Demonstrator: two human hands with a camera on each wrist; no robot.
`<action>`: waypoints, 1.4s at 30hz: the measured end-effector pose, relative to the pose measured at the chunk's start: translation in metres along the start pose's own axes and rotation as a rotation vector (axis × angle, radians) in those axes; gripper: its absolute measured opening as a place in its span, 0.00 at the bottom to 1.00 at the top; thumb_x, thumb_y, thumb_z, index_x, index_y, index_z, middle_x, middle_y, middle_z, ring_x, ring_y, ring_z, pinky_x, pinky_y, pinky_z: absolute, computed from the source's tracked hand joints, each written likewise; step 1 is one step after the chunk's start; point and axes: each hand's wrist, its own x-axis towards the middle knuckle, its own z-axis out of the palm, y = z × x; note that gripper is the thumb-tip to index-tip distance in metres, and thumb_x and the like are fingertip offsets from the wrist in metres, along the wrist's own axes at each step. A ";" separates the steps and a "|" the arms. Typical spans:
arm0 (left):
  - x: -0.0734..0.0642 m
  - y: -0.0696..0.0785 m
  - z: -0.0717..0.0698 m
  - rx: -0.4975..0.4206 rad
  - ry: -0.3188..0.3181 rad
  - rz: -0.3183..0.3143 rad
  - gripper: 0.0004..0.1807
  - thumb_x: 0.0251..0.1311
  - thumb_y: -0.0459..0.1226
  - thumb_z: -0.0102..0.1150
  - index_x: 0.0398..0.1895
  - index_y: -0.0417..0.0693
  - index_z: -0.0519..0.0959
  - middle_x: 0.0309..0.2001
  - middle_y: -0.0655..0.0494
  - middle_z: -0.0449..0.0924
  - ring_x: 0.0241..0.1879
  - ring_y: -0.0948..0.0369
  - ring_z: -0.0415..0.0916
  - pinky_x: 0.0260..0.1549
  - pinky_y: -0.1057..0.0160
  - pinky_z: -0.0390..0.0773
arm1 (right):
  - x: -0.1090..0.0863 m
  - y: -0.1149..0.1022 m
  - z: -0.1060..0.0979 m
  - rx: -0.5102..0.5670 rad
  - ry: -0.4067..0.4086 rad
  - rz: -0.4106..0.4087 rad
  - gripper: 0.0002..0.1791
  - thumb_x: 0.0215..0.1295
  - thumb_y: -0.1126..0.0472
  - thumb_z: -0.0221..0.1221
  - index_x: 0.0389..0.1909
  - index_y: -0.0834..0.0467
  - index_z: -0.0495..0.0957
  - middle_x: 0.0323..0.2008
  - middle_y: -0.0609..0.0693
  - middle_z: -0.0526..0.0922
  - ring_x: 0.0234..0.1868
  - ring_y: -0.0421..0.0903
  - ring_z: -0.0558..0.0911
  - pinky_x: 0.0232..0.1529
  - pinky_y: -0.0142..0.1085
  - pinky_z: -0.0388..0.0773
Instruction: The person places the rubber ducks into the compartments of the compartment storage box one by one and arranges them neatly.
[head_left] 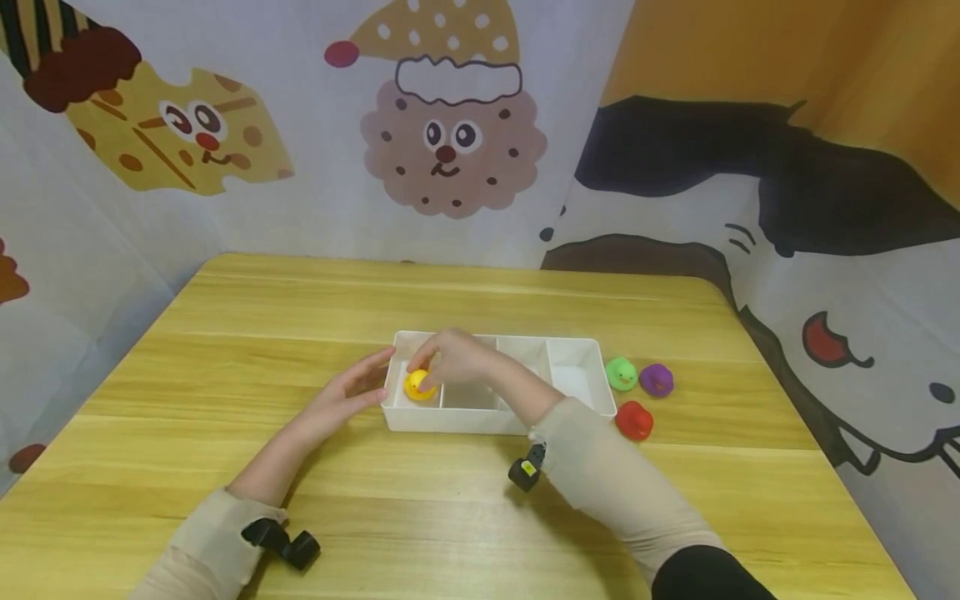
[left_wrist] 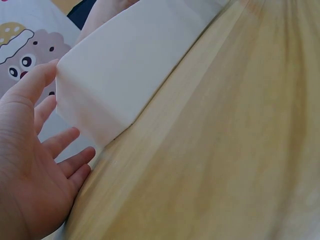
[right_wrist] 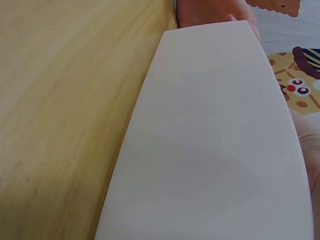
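A long white divided box [head_left: 457,422] stands on the table, its compartments side by side. In the leftmost one is a yellow rubber duck [head_left: 418,385], low between the walls. My right hand [head_left: 459,357] reaches over the box from the right and pinches this duck between thumb and fingers. At the box's left end is my left hand [head_left: 347,395], fingers spread and fairly straight, thumb and a fingertip at the rim. The left wrist view shows the left hand [left_wrist: 40,165] beside the end wall. In the right wrist view the box's long side [right_wrist: 205,135] hides most of the right hand.
Right of the box sit a green duck [head_left: 621,374], a purple duck [head_left: 657,380] and a red duck [head_left: 634,421], close together. The wooden table [head_left: 285,308] reaches back to a cartoon-printed curtain [head_left: 300,225]. Each sleeve carries a small black wrist camera [head_left: 525,470].
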 end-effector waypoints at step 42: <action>0.000 0.000 0.001 0.013 0.017 -0.005 0.33 0.69 0.35 0.51 0.75 0.54 0.55 0.70 0.41 0.57 0.66 0.41 0.58 0.57 0.38 0.63 | -0.068 -0.012 -0.023 0.040 0.270 -0.167 0.17 0.55 0.57 0.70 0.46 0.53 0.84 0.42 0.44 0.84 0.47 0.45 0.79 0.45 0.40 0.76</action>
